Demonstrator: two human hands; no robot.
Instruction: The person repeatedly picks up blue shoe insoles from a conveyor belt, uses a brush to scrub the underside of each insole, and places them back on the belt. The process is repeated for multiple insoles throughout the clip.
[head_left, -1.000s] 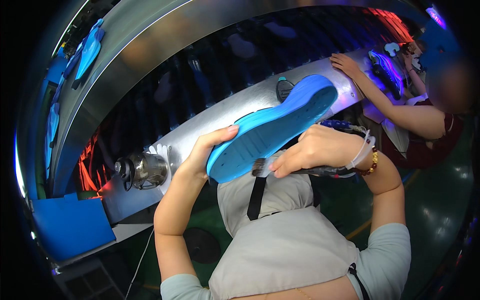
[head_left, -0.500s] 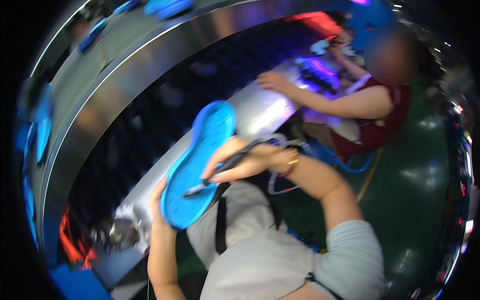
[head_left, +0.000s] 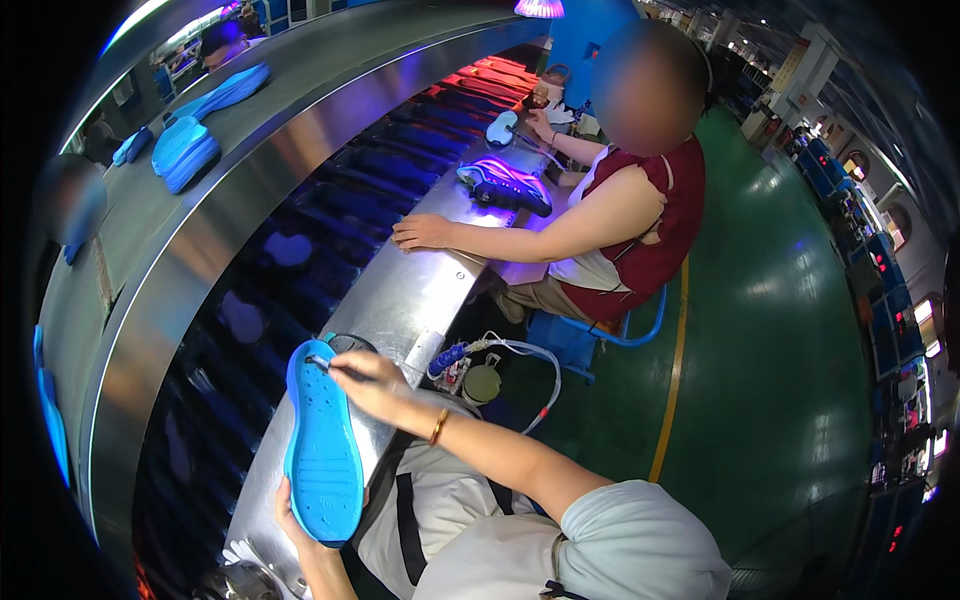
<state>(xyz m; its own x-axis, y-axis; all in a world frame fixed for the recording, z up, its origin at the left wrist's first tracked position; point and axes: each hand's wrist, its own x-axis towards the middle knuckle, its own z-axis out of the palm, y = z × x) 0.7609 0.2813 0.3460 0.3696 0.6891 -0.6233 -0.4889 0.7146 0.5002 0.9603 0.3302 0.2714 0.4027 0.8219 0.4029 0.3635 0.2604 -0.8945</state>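
Observation:
A bright blue shoe sole [head_left: 326, 455] is tilted up over the metal ledge, its hollow inner side facing me. Around its heel end my left hand [head_left: 296, 517] is closed, with the fingers partly hidden behind it. My right hand [head_left: 372, 385] grips a slim brush [head_left: 320, 361], whose tip touches the inside of the toe end. Small holes and ridges mark the sole's inner face. Just behind the toe, a dark rounded object [head_left: 350, 344] is mostly covered by the sole and my hand.
Beyond the metal ledge [head_left: 400, 290] runs a dark roller conveyor [head_left: 255, 275]. Blue soles [head_left: 185, 153] lie on the upper belt. A co-worker [head_left: 640, 220] sits ahead beside a dark shoe [head_left: 505, 187]. A pale pot [head_left: 481, 383] and looped hose [head_left: 545, 365] are near my knees.
My right hand has moved the brush from the sole's heel area to its toe. The sole sits lower and further left in view. My view has swung, showing more of the co-worker.

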